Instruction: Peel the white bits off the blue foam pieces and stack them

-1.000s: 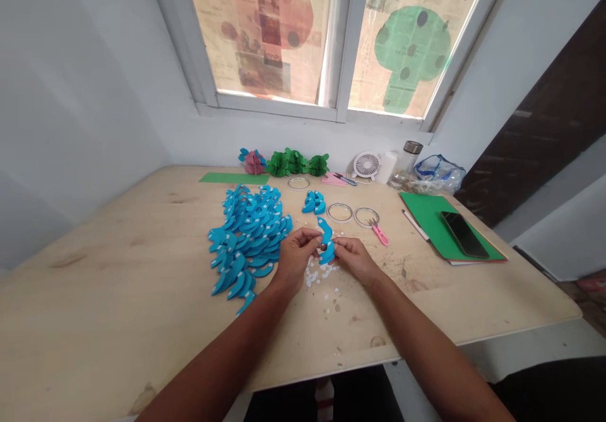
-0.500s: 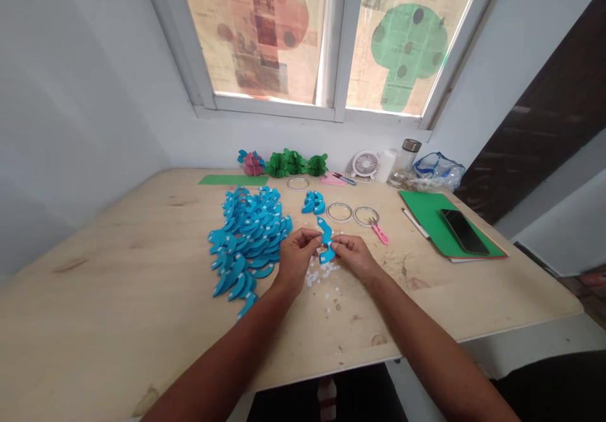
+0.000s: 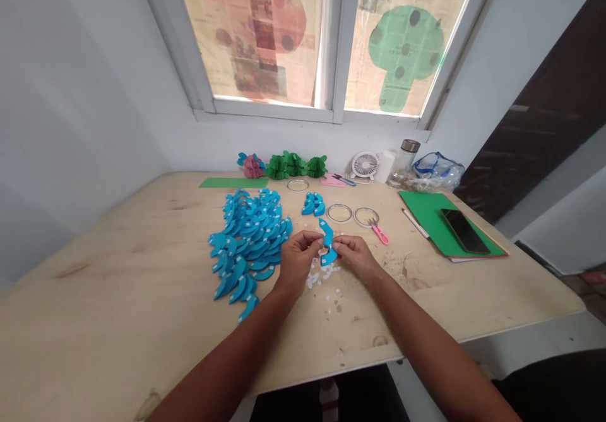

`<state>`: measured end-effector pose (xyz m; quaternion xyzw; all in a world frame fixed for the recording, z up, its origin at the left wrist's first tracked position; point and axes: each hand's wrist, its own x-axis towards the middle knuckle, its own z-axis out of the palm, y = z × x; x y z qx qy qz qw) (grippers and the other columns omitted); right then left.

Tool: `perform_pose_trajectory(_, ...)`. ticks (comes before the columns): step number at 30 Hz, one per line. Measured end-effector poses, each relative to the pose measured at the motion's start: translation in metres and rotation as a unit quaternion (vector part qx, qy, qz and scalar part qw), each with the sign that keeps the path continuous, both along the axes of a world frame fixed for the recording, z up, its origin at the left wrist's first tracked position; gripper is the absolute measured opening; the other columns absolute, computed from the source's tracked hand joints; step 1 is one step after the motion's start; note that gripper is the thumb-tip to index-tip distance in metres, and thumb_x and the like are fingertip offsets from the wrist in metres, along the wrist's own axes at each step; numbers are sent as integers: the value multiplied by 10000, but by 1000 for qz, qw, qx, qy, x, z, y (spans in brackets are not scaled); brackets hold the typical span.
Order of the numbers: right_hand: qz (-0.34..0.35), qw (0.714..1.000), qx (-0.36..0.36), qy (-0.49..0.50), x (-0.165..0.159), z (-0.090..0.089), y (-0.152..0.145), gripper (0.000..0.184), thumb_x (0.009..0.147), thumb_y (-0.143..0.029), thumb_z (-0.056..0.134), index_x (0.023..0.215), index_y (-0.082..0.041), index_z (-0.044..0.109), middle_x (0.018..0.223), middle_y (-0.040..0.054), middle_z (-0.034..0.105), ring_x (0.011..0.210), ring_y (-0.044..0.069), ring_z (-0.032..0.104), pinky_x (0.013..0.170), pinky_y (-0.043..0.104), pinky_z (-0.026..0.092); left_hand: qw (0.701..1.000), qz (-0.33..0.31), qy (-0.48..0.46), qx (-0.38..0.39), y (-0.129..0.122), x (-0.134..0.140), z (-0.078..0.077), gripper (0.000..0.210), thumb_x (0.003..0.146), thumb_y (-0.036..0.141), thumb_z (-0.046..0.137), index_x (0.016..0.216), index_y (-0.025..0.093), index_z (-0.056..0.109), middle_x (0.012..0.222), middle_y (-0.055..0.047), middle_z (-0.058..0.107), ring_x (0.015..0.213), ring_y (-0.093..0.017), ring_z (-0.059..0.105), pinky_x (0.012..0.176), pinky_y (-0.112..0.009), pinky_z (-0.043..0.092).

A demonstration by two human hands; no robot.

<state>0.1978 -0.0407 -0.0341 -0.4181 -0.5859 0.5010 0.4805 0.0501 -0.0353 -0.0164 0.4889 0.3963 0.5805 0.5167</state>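
Two curved blue paper pieces (image 3: 328, 256) with small white squares on them are held between my hands, meeting end to end in an S shape. My left hand (image 3: 299, 258) pinches them from the left, and my right hand (image 3: 355, 254) pinches near the middle from the right. White paper scraps (image 3: 316, 279) lie on the table just below. A large heap of similar blue paper pieces (image 3: 250, 232) spreads left of my left hand. Beyond the hands sits a small blue folded cluster (image 3: 313, 203).
Rolls of tape (image 3: 339, 213) and pink-handled snips (image 3: 379, 232) lie right of centre. A phone (image 3: 464, 230) rests on green sheets (image 3: 421, 210) beside a white pen (image 3: 415, 223). Along the wall stand green paper balls (image 3: 294, 164), a small fan (image 3: 365, 165) and a bottle (image 3: 406, 160).
Both hands keep their pinch on the blue paper pieces, which have shifted very slightly. The view has tilted a little; nothing else has visibly moved.
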Motion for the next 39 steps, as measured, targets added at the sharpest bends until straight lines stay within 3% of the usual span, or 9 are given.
perform_pose_trajectory(5,-31,999,-5,41,0,2,1,253,732,-404,616,764,-155,647,662,4,594,606,127,527,599,243,414,999,-26,26,-2,-3,2,-1,153,599,277,685,695,161,661,658,-16,660,575,-135,578,527,-239,450)
perform_pose_trajectory(11,-75,996,17,36,-1,4,3,241,722,-377,619,651,-147,634,587,-3,567,541,111,479,536,227,384,998,-37,48,4,-3,3,-4,149,632,257,658,738,153,663,671,-10,651,572,-118,564,526,-218,445)
perform_pose_trajectory(15,-89,995,19,39,-3,2,3,230,715,-361,617,648,-142,634,565,-9,560,516,107,476,510,220,377,992,-22,110,50,-6,2,-2,139,688,256,604,774,155,644,682,-11,645,588,-128,577,526,-227,456)
perform_pose_trajectory(17,-91,995,18,39,-4,-1,3,224,719,-353,610,661,-138,636,574,-7,563,516,110,480,506,222,377,977,26,178,116,-7,0,1,121,711,245,585,784,165,639,728,-19,648,637,-136,584,546,-234,458)
perform_pose_trajectory(20,-103,994,22,20,-5,-4,3,208,731,-329,591,673,-134,638,586,-5,560,520,111,480,505,224,376,929,97,272,232,-10,-3,5,106,756,242,557,795,181,634,760,-28,640,682,-142,575,591,-250,449)
perform_pose_trajectory(23,-117,992,46,-28,-5,-2,0,186,751,-293,561,702,-136,649,594,-6,553,519,107,470,493,219,364,891,120,322,295,-9,-5,5,121,792,246,528,827,184,626,783,-41,641,727,-154,579,641,-270,451)
perform_pose_trajectory(31,-129,959,220,-124,-8,11,-6,112,737,-180,551,664,-171,636,840,63,642,760,163,590,649,252,453,873,120,361,306,-3,-7,-2,149,810,245,504,895,186,611,803,-44,651,762,-172,594,646,-278,451)
perform_pose_trajectory(39,-118,943,274,-146,-10,13,-8,124,738,-124,538,719,-181,647,865,72,654,798,172,615,728,282,483,850,129,394,326,-2,-8,1,169,837,236,479,847,169,633,778,-55,672,754,-179,600,657,-284,442)
